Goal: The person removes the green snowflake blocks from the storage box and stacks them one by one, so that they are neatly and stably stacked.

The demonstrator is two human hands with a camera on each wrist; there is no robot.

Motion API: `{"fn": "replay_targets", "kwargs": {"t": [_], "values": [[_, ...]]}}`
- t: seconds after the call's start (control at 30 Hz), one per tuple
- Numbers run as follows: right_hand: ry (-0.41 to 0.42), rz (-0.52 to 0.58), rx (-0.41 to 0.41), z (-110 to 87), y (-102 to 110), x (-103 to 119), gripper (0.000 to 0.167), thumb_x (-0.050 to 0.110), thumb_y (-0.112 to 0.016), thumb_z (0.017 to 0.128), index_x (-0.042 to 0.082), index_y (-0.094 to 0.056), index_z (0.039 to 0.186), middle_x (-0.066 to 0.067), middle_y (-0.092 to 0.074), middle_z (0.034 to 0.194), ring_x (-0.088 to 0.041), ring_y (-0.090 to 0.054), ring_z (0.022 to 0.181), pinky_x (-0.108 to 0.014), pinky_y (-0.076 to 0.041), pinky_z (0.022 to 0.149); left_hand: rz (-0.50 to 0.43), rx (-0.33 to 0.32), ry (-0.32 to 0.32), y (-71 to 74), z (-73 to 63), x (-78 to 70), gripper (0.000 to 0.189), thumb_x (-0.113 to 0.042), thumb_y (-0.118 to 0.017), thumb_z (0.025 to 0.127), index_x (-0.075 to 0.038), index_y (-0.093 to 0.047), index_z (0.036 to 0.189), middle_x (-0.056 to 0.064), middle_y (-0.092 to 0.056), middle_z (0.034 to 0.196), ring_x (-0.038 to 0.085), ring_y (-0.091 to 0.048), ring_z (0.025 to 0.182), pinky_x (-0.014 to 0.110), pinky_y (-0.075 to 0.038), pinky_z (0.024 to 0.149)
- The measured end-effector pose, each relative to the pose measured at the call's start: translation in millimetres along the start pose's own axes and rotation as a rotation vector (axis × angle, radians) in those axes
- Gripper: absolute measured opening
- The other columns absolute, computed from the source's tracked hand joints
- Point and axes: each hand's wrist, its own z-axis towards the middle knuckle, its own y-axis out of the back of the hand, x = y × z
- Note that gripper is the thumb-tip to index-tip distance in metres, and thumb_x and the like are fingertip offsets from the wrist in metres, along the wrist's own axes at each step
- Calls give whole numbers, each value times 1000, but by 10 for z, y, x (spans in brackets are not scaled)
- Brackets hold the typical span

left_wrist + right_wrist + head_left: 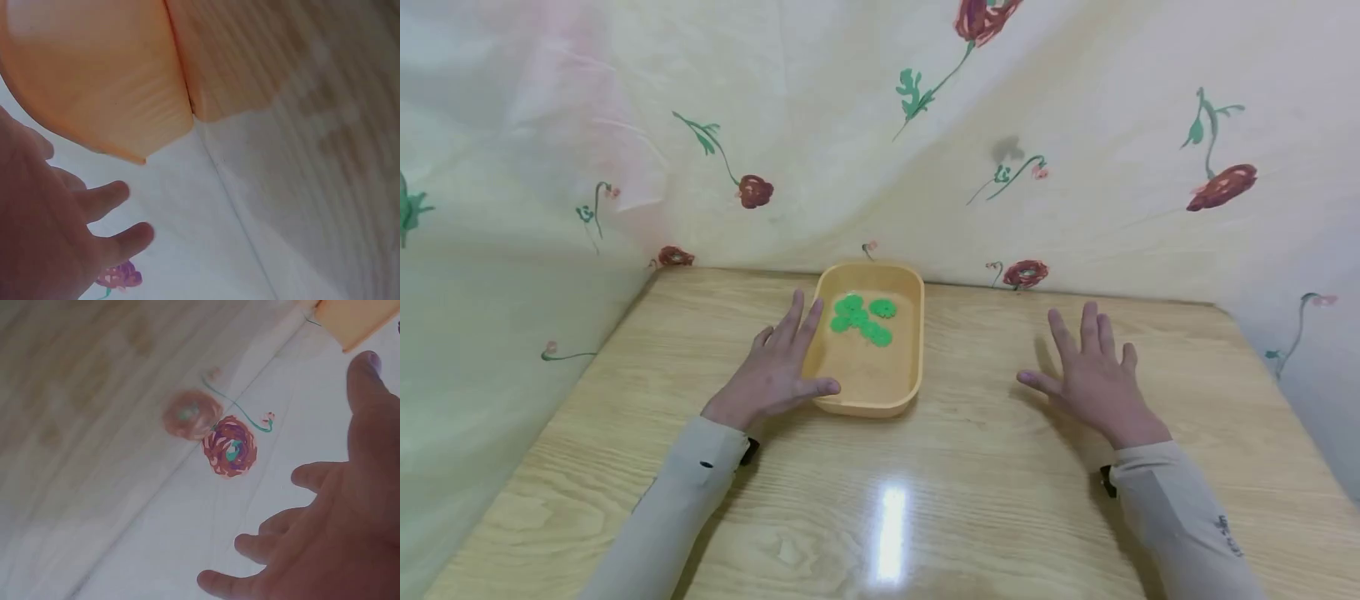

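A shallow yellow-orange plastic tray (pixel 868 379) with rounded corners stands near the back of the table. Several small green scalloped discs (pixel 880 333) lie inside it, some overlapping, towards its far half. My left hand (pixel 771 371) is spread at the tray's left side, its thumb overlapping the near left corner in the head view. In the left wrist view, the tray's outer wall (pixel 106 75) rises close by the fingers (pixel 128 244). Well to the right of the tray, my right hand (pixel 1093 383) is held over the table with fingers spread, holding nothing.
The light wood-grain table (pixel 985 500) bears the tray and reflects a bright strip of light. A pale curtain (pixel 850 150) printed with red flowers hangs along the table's back edge and both sides. Each wrist wears a dark band below a light sleeve (pixel 1180 508).
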Motion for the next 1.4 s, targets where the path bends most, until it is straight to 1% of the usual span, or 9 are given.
{"fn": "replay_targets", "kwargs": {"t": [0.17, 0.3, 0.4, 0.53, 0.8, 1.0, 1.17, 1.3, 1.4], "values": [[17, 66, 15, 32, 84, 76, 107, 69, -55, 94, 12, 4, 163, -25, 29, 160, -52, 16, 145, -82, -3, 100, -61, 30, 23, 42, 19, -9, 129, -98, -25, 72, -14, 15, 161, 10, 25, 164, 49, -21, 145, 64, -29, 109], [27, 94, 4, 65, 101, 129, 106, 67, -55, 94, 12, 4, 163, -26, 24, 161, -51, 13, 146, -81, -4, 101, -149, 83, 66, 60, 26, 0, 128, -83, -55, 81, -12, 17, 160, 8, 26, 164, 52, -32, 139, 57, -35, 108], [34, 115, -16, 90, 109, 173, 106, 66, -56, 95, 11, 3, 163, -28, 21, 161, -52, 10, 146, -81, -5, 101, -199, 138, 108, 60, 12, 2, 130, -68, -70, 83, -12, 19, 159, 5, 30, 163, 50, -30, 141, 53, -36, 109], [53, 141, -34, 129, 143, 251, 105, 65, -57, 95, 11, 3, 163, -29, 18, 162, -54, 6, 146, -80, -7, 102, -252, 181, 136, 55, -25, 11, 132, -64, -74, 82, -10, 20, 158, 3, 33, 161, 43, -17, 147, 51, -34, 111], [91, 168, -30, 268, 317, 442, 104, 63, -58, 95, 16, 5, 164, -26, 19, 163, -54, 1, 147, -78, -8, 104, -360, 192, 141, -24, -67, 52, 140, -66, -79, 76, -12, 21, 158, -3, 37, 159, 35, 1, 150, 51, -23, 116], [134, 211, -27, 413, 430, 565, 102, 60, -59, 96, 13, 0, 164, -24, 15, 164, -55, -4, 146, -74, -13, 107, -401, 196, 184, -76, -59, 14, 143, -67, -81, 72, -20, 23, 158, -8, 34, 160, 30, -1, 151, 50, -24, 116], [147, 255, -25, 524, 529, 675, 100, 62, -58, 96, 17, 0, 164, -19, 12, 166, -51, -3, 148, -72, -17, 108, -391, 212, 188, -46, -22, -29, 142, -71, -78, 73, -19, 23, 158, -9, 32, 161, 25, -1, 152, 47, -24, 116], [145, 295, 9, 593, 586, 781, 100, 65, -56, 95, 21, 1, 164, -13, 13, 167, -51, -2, 148, -71, -17, 109, -382, 215, 192, -29, 0, -39, 143, -72, -78, 72, -20, 24, 157, -8, 31, 162, 31, -10, 151, 49, -31, 113], [165, 308, 20, 654, 613, 869, 98, 64, -55, 96, 19, -2, 164, -15, 6, 168, -46, -6, 150, -67, -17, 112, -377, 207, 202, -20, 3, -43, 143, -71, -79, 71, -20, 23, 158, -5, 29, 163, 35, -19, 149, 49, -37, 109]]}}
